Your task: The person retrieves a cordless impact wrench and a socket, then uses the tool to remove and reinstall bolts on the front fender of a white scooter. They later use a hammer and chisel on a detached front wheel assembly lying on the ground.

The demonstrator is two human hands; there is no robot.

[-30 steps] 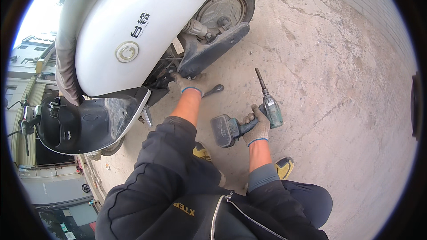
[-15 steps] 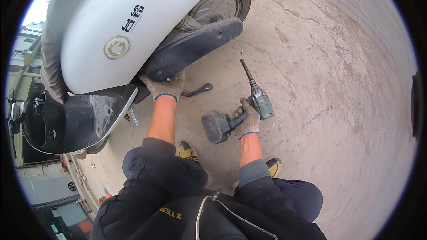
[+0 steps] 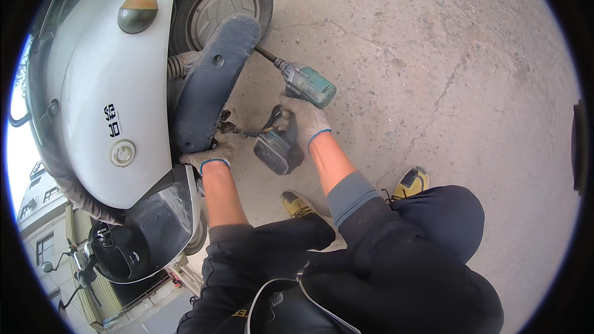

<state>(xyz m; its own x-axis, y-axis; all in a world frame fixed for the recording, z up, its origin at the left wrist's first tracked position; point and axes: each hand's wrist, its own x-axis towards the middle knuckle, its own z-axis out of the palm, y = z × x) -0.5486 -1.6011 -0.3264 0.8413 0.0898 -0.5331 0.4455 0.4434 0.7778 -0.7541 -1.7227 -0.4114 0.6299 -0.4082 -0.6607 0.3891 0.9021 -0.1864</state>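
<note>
My right hand (image 3: pixel 307 120), in a grey work glove, grips a green cordless impact wrench (image 3: pixel 302 96). Its long bit reaches up-left to the dark swing-arm cover (image 3: pixel 213 83) beside the rear wheel (image 3: pixel 219 0) of a white scooter (image 3: pixel 102 86). The wrench's dark battery pack (image 3: pixel 279 150) hangs below my hand. My gloved left hand (image 3: pixel 207 158) presses against the lower end of the swing-arm cover, under the scooter's body. A wrench (image 3: pixel 263 125) lies on the ground between my hands.
I am crouched on cracked concrete ground (image 3: pixel 433 74), with my yellow shoes (image 3: pixel 413 182) under me. The scooter's dark footboard and front part (image 3: pixel 133 244) lie at the lower left. Buildings (image 3: pixel 46 241) show at the left rim.
My view has swung closer to the rear wheel. My right hand has lifted the impact wrench and brought its bit to the swing-arm cover. My left hand has stayed under the scooter's body.
</note>
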